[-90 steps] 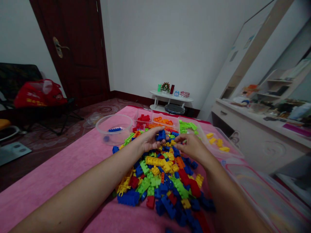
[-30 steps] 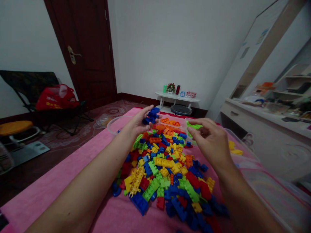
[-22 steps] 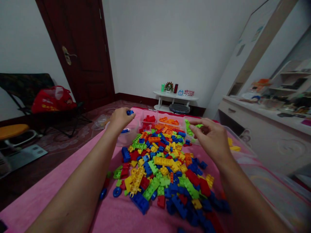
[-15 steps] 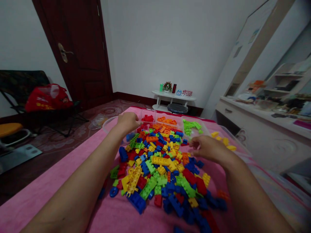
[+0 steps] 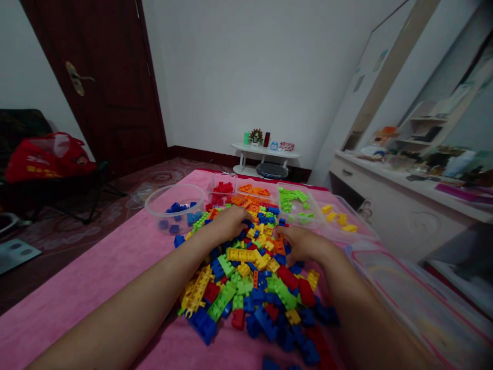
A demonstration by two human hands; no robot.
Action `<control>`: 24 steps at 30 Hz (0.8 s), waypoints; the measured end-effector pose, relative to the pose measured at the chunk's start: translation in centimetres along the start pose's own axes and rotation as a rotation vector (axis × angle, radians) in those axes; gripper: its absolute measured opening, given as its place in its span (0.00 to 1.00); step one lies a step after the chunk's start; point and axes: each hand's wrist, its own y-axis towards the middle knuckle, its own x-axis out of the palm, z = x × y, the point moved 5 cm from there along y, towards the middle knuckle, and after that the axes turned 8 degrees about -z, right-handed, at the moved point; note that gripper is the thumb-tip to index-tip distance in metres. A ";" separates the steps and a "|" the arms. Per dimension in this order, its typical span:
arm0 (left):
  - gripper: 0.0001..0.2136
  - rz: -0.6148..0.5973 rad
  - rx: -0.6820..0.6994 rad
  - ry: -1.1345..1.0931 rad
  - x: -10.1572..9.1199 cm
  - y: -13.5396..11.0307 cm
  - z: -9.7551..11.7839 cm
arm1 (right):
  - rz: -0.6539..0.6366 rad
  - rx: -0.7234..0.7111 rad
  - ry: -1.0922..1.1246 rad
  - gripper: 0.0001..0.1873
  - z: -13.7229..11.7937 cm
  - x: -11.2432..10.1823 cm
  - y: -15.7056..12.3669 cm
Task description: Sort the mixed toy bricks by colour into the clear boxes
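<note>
A heap of plastic building bricks point(image 5: 250, 280) in blue, red, yellow, green and orange lies on a pink bedspread point(image 5: 96, 277). My left hand point(image 5: 228, 225) rests on the far side of the heap, fingers curled down among blue and yellow bricks. My right hand point(image 5: 298, 244) is beside it to the right, fingers bent into the bricks near an orange piece. What either hand grips is hidden. A round clear bowl point(image 5: 154, 203) with blue bricks stands to the left of my left hand.
Clear boxes stand behind the heap: red bricks point(image 5: 224, 186), orange bricks point(image 5: 254, 191), green bricks point(image 5: 292, 199), yellow bricks point(image 5: 341, 221). A clear lid point(image 5: 404, 298) lies at the right. A white dresser point(image 5: 404, 205), small white table point(image 5: 265, 151), dark door point(image 5: 96, 82) and chair with a red bag point(image 5: 42, 159) surround the bed.
My left hand carried blue bricks over to the round bowl, let them go there, and came back to the heap. My right hand came down from above the green box onto the heap.
</note>
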 end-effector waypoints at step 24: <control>0.11 0.038 -0.272 -0.934 0.1 -0.3 1.8 | 0.545 -0.237 0.452 0.17 -0.6 -3.5 -0.1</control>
